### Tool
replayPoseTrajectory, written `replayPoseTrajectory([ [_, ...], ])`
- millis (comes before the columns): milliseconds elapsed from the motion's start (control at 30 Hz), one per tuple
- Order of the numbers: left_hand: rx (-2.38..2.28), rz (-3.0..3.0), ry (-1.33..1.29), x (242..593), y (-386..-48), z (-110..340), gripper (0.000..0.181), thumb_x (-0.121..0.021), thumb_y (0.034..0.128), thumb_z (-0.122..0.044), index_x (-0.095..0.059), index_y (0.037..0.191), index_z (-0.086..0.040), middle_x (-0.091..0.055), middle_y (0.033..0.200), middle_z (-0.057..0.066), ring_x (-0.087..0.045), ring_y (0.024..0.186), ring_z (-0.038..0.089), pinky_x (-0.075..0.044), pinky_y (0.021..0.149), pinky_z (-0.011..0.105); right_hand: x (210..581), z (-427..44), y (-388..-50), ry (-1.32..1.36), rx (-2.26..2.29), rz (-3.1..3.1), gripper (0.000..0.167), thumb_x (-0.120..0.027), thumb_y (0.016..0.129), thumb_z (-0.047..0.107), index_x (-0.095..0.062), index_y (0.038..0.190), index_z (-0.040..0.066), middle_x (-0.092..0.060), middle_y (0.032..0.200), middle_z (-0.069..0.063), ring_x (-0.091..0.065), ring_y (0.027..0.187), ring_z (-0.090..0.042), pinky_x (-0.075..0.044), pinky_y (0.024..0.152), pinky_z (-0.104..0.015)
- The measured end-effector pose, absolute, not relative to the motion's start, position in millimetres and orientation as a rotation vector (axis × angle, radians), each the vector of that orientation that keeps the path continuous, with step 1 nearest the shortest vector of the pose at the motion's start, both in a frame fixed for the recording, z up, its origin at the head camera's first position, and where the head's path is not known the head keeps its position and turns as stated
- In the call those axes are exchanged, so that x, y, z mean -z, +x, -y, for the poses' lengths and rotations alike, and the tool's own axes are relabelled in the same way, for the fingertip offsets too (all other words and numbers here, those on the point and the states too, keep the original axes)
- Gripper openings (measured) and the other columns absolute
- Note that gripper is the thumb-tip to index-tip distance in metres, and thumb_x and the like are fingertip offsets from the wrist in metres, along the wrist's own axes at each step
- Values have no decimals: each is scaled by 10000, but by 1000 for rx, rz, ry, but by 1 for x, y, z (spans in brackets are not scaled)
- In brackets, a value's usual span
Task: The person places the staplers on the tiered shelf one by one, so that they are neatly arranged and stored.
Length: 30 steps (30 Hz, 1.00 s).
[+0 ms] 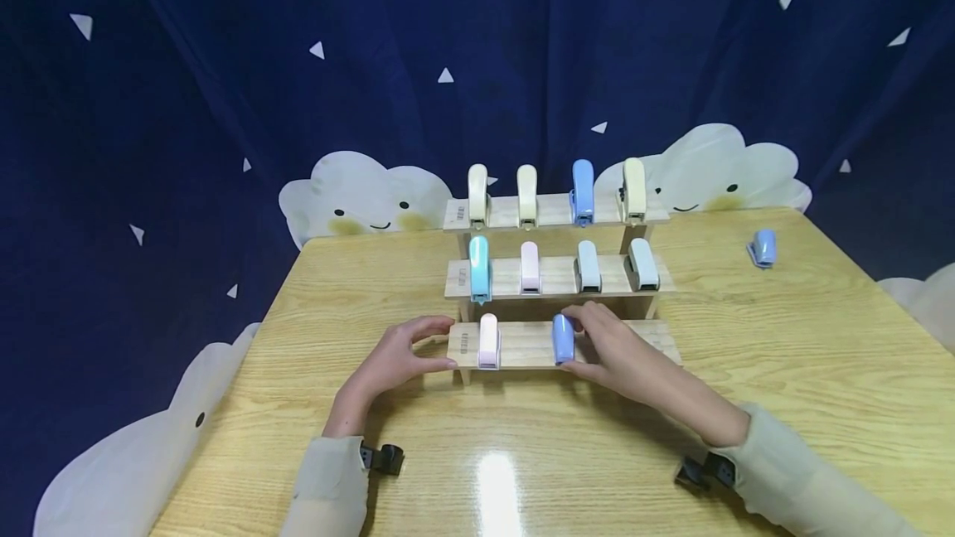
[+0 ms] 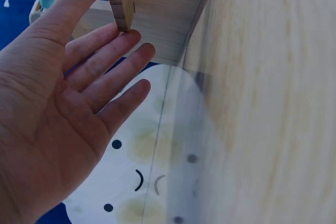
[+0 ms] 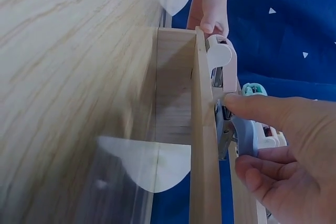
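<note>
On the lowest step of a wooden three-step rack [image 1: 530, 342], my right hand [image 1: 615, 350] pinches a blue stapler [image 1: 563, 340] between thumb and fingers. The right wrist view shows the thumb at one end of this blue stapler [image 3: 244, 135] and the fingertips at the other. To its left on the same step stands a pale pink stapler [image 1: 488, 340]. My left hand [image 1: 395, 359] is at the rack's left end, its fingers spread and touching the edge of the board; it holds nothing. In the left wrist view its palm [image 2: 58, 108] shows, with the fingers extended.
The middle step bears a turquoise stapler [image 1: 480, 268], a pink one [image 1: 530, 266] and two whitish ones. Cream staplers [image 1: 477, 193] and a blue one [image 1: 583, 191] stand on the top step. Another blue stapler [image 1: 763, 248] lies at the table's right rear, before a dark curtain [image 1: 522, 48].
</note>
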<state>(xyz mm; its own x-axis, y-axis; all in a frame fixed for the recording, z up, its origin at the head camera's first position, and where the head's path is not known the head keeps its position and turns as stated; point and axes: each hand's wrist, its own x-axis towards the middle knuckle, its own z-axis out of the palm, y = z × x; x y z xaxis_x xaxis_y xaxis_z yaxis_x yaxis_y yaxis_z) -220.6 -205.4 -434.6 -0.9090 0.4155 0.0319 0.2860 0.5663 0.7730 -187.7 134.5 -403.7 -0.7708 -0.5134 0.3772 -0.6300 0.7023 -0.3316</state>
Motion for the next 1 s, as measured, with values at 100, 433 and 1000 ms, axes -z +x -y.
replayPoseTrajectory([
  [100,-1261,-2643,594,434,-221,205,679,-822,775,-357,-559,1373,-173,-608,1375,35,-554,1304,264,-387,1160,502,404,-136,-188,912,-643,2651,674,-837,760,261,-518,1268,-46,-614,1039,-100,-609,941,-205,-595,814,-342],
  [433,-1263,-2644,593,434,-222,205,672,-821,773,-369,-560,1370,-200,-609,1374,30,-553,1306,268,-389,1156,508,380,-169,-189,960,-704,2358,664,-837,762,275,-541,1278,-21,-586,918,-14,-524,814,-80,-501,664,-198],
  [1000,-1272,-2643,592,435,-220,206,685,-818,774,-381,-556,1375,-183,-612,1368,38,-551,1306,280,-393,1151,515,363,-288,-235,512,-737,2294,754,-832,681,-62,-452,1332,-78,-539,1067,-232,-360,948,172,-341,784,31],
])
